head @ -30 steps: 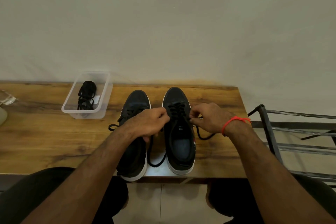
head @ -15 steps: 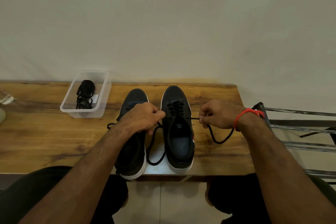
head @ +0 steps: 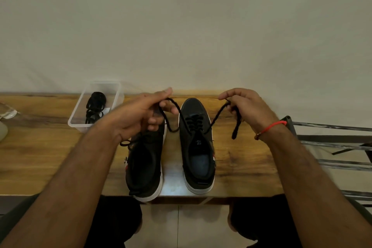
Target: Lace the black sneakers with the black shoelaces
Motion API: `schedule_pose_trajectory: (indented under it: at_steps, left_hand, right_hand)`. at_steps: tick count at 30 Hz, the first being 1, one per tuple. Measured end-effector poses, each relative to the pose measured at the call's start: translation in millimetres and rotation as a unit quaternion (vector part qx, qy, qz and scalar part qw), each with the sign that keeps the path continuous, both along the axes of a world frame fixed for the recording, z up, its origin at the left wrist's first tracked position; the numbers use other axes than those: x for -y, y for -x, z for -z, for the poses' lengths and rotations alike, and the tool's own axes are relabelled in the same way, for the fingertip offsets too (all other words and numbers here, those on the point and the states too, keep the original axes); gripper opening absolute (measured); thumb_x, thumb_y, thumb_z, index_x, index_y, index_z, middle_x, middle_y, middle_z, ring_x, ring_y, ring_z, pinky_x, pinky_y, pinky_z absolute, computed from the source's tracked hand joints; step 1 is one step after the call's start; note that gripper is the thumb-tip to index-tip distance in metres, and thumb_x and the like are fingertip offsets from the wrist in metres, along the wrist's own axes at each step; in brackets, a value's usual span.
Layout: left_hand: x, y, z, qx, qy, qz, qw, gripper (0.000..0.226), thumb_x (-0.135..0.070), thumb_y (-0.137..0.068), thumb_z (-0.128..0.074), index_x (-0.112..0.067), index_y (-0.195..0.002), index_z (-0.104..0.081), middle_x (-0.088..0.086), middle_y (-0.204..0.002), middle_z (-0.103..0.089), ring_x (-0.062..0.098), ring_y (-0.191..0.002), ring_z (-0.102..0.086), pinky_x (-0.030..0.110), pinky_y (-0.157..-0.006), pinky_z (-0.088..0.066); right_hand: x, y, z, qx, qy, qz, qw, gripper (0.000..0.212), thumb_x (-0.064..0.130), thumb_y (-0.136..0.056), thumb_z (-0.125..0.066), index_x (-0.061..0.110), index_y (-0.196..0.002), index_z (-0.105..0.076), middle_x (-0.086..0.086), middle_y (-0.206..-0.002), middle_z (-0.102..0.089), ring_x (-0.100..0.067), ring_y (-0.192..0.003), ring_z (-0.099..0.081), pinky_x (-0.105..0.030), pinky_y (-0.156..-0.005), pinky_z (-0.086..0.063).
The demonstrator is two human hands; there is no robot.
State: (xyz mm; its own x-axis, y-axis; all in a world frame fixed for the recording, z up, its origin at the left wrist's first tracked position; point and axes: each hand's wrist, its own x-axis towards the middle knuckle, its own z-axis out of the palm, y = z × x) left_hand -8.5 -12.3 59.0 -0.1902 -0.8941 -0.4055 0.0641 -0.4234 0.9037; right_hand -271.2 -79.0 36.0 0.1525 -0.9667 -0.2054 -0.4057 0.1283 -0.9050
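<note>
- The right sneaker (head: 198,147) stands on the wooden surface (head: 40,157), just beside the left sneaker (head: 146,167).
- The left hand (head: 138,112) pinches one end of its black shoelace (head: 216,117), raised.
- The right hand (head: 247,106) pinches the other end.
- A clear tub (head: 80,123) holds spare laces (head: 94,106).

The left hand (head: 141,112) covers the toe and upper lacing of the left sneaker (head: 145,165). At the left edge of the frame, a clear object (head: 7,111) on the surface (head: 40,157) is cut off. The metal rack (head: 332,143) runs off the right edge. The tongue print on the right sneaker (head: 198,147) is too small to read.
</note>
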Motion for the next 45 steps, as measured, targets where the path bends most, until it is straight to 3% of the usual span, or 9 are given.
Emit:
schedule_pose_trajectory:
  at_steps: [6,10,13,19,24,29,35,39,45]
  left_hand:
    - [-1.8,-22.3,-19.2,-0.004,0.106,-0.056,0.993,0.028,-0.027,-0.1,-0.051,-0.018,-0.114,-0.074,-0.001,-0.094,-0.069,0.005,-0.042,-0.023,0.02,-0.046,-0.027]
    - [-8.4,-27.0,-28.4,0.093,0.178,-0.081,0.976,0.029,-0.03,-0.101,-0.055,-0.019,-0.12,-0.074,0.003,-0.09,-0.072,0.009,-0.046,-0.026,0.02,-0.049,-0.029]
    - [-7.5,-24.1,-29.6,0.28,0.229,-0.149,0.92,0.021,-0.034,-0.096,-0.065,-0.021,-0.108,-0.077,0.002,-0.074,-0.075,0.003,-0.048,-0.05,0.015,-0.063,-0.044]
    - [-7.3,-17.3,-30.4,0.387,0.272,-0.201,0.858,0.026,-0.04,-0.094,-0.071,-0.03,-0.116,-0.062,-0.008,-0.067,-0.074,-0.001,-0.052,-0.058,0.02,-0.066,-0.043]
    - [-12.1,-4.6,-46.0,0.229,0.295,-0.205,0.905,0.012,-0.016,-0.101,-0.063,-0.016,-0.111,-0.069,-0.001,-0.092,-0.076,0.018,-0.069,-0.066,0.038,-0.075,-0.059]
    - [-31.8,12.0,-69.6,-0.006,0.258,-0.076,0.963,0.054,0.017,-0.098,-0.032,-0.009,-0.138,-0.057,0.01,-0.133,-0.066,0.031,-0.105,-0.072,0.041,-0.089,-0.06]
    - [-41.9,39.6,-82.2,0.005,0.269,-0.103,0.958,0.043,0.011,-0.098,-0.053,-0.01,-0.134,-0.062,0.01,-0.128,-0.068,0.032,-0.106,-0.073,0.042,-0.085,-0.062]
    - [-46.8,50.3,-100.9,-0.008,0.268,-0.147,0.952,0.034,0.003,-0.095,-0.064,-0.009,-0.127,-0.067,0.015,-0.115,-0.072,0.033,-0.096,-0.075,0.042,-0.071,-0.064]
    - [-60.1,48.9,-132.9,-0.124,0.181,-0.154,0.963,0.032,0.002,-0.105,-0.043,-0.003,-0.121,-0.07,0.015,-0.106,-0.074,0.031,-0.1,-0.075,0.038,-0.078,-0.063]
  right_hand:
    - [3.1,3.3,4.9,-0.054,0.109,-0.007,0.993,0.02,0.018,-0.103,-0.053,0.026,-0.108,-0.071,0.006,-0.08,-0.068,0.005,-0.056,-0.052,-0.014,-0.058,-0.037]
    - [5.4,9.7,7.8,-0.158,0.226,0.039,0.961,0.016,0.022,-0.1,-0.06,0.03,-0.106,-0.072,0.016,-0.081,-0.069,0.009,-0.08,-0.062,-0.015,-0.078,-0.049]
    - [7.6,13.4,7.1,-0.125,0.257,0.1,0.953,0.016,0.028,-0.1,-0.059,0.033,-0.112,-0.068,0.017,-0.082,-0.073,-0.012,-0.083,-0.068,-0.03,-0.075,-0.057]
    - [6.6,7.9,-1.7,-0.012,0.217,0.115,0.969,0.011,0.019,-0.098,-0.063,0.017,-0.104,-0.071,0.006,-0.085,-0.075,-0.002,-0.056,-0.061,-0.016,-0.055,-0.051]
    - [-0.6,-5.8,-10.0,0.056,0.187,0.066,0.979,0.01,0.018,-0.1,-0.059,0.02,-0.101,-0.068,0.002,-0.084,-0.073,-0.014,-0.073,-0.067,-0.032,-0.066,-0.059]
    - [-16.8,-18.2,-38.8,0.143,0.222,0.07,0.962,0.011,0.012,-0.099,-0.061,0.009,-0.103,-0.07,-0.001,-0.075,-0.069,-0.014,-0.063,-0.062,-0.034,-0.064,-0.059]
    - [-41.1,-24.0,-86.5,0.261,0.211,0.065,0.94,0.018,0.005,-0.099,-0.059,0.004,-0.112,-0.07,-0.008,-0.082,-0.072,-0.021,-0.076,-0.067,-0.04,-0.073,-0.063]
    - [-56.5,-27.0,-117.1,0.225,0.233,0.007,0.946,0.015,0.008,-0.099,-0.058,0.011,-0.105,-0.072,-0.008,-0.089,-0.075,-0.024,-0.081,-0.069,-0.04,-0.078,-0.062]
    - [-71.4,-24.3,-163.2,0.191,0.281,-0.018,0.94,0.015,0.014,-0.1,-0.059,0.013,-0.108,-0.071,-0.001,-0.09,-0.077,-0.021,-0.081,-0.071,-0.029,-0.079,-0.06]
